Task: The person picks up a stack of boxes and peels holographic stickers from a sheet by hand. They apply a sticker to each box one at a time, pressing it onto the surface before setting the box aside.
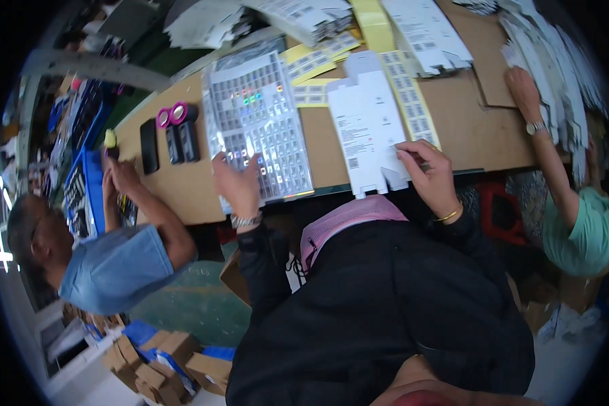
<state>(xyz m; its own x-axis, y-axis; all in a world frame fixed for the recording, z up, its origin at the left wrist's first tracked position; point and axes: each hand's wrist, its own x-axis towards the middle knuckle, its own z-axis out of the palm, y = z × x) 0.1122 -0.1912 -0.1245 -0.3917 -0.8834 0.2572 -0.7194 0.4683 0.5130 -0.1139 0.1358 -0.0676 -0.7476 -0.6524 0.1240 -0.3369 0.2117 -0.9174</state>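
Note:
My left hand (pixel 239 183) is over the lower left part of a sheet of small shiny silver stickers (pixel 277 152), with its thumb and fingers apart. Some of the stickers throw rainbow glints. To the right lies a flat white folded carton (pixel 369 122) with printed text, its flaps toward me. My right hand (pixel 430 174) is at the carton's right edge, thumb and forefinger drawn together over it. Whatever sits between those fingertips is too small to make out. Yellow strips of printed labels (pixel 413 98) lie beside and behind the carton.
More flat white cartons (pixel 426 34) are stacked at the back. Two black devices (pixel 182 143), a dark slab (pixel 149 146) and pink-rimmed rolls (pixel 176 114) lie at the left. A co-worker in blue (pixel 125 271) sits left; another's hand (pixel 523 88) touches cartons at right.

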